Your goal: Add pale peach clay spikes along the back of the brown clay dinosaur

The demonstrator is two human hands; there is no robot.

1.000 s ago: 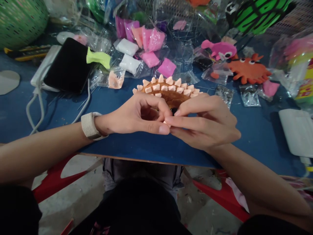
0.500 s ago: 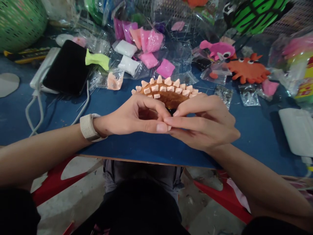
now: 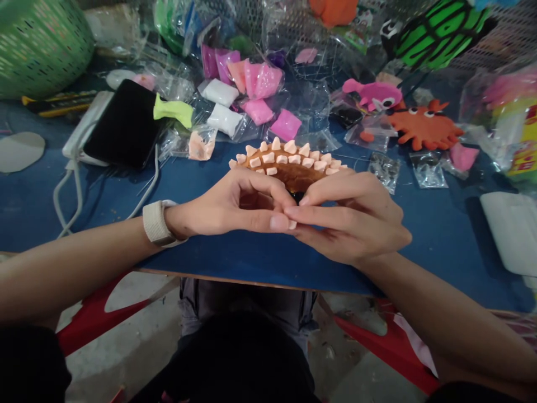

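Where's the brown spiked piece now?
Head view, centre: the brown spiked piece is just beyond the left hand and right hand, partly hidden by them, with a pink packet behind it.

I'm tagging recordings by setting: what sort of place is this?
Likely a craft workspace: the blue table holds bagged clay-like material, an orange crab figure and a brown piece studded with pale bits.

No legible text, the yellow-and-red package (image 3: 527, 139) at the right edge too blurred for reading.
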